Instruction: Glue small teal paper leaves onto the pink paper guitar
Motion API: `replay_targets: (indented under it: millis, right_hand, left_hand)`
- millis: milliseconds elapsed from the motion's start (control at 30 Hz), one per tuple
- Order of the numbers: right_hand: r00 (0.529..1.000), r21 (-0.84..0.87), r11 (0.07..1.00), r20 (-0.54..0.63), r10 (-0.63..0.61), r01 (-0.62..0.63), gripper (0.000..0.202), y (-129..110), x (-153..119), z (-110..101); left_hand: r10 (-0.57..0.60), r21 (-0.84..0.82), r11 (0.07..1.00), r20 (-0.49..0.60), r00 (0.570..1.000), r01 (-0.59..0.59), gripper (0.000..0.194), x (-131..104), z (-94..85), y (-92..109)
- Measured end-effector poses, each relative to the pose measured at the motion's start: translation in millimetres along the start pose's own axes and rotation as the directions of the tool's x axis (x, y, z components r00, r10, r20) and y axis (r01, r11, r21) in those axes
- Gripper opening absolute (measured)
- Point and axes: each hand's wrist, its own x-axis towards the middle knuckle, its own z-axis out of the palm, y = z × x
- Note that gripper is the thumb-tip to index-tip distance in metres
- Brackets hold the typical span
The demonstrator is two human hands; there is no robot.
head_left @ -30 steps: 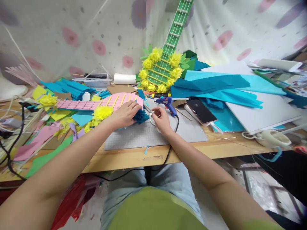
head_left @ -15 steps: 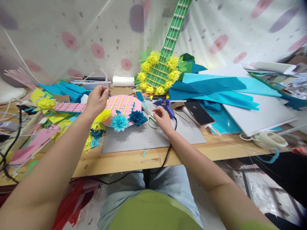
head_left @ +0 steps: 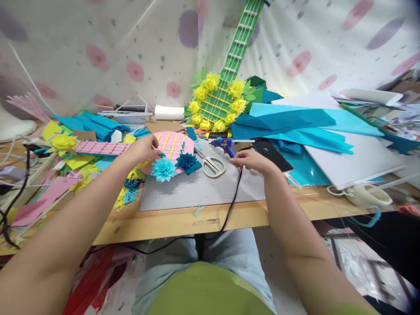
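A pink paper guitar (head_left: pixel 179 142) lies at centre left, with a light blue flower (head_left: pixel 163 169) and a dark blue flower (head_left: pixel 188 162) at its near edge. My left hand (head_left: pixel 143 151) is over the left part of its body, fingers pinched together; whatever they hold is too small to name. At the handle end of a blue glue gun (head_left: pixel 226 144), my right hand (head_left: pixel 251 160) has its fingertips together near the black cord; the hold is hard to make out. White-handled scissors (head_left: pixel 213 167) rest on the grey mat (head_left: pixel 183 192) between the hands.
A green paper guitar (head_left: pixel 226 87) with yellow flowers leans at the back. Right of it lie blue paper sheets (head_left: pixel 288 118), a phone (head_left: pixel 274 155) and white board (head_left: pixel 354 162). Paper scraps (head_left: pixel 42 201) cover the left side. A tape roll (head_left: pixel 369 192) sits near the right edge.
My right hand has moved right from the scissors to the glue gun's handle end, uncovering the scissors. My left hand has moved slightly right and down over the pink guitar.
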Motion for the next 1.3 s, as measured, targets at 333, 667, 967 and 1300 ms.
replay_targets:
  millis: [333,667,967,1300]
  right_hand:
    - [0.927,0.12,0.985,-0.367,-0.072,0.124,0.042,14.6,44.4,11.1]
    - [0.875,0.023,1.0,-0.484,0.025,-0.016,0.054,7.1,53.3,46.6]
    - [0.877,-0.063,0.996,-0.479,0.028,-0.066,0.053,11.5,56.8,51.2]
    - [0.875,-0.072,0.995,-0.483,0.029,-0.072,0.047,9.5,55.4,51.2]
  left_hand:
    - [-0.042,-0.039,0.998,0.135,0.99,0.048,0.032,5.0,2.8,6.7]
    - [0.037,-0.035,0.999,0.076,0.996,-0.034,0.011,8.4,2.9,-1.8]
    - [0.016,-0.054,0.998,0.04,0.999,-0.014,0.019,8.0,-1.2,-0.6]
    - [-0.069,-0.231,0.971,-0.027,0.997,0.061,0.011,10.4,3.6,-2.0]
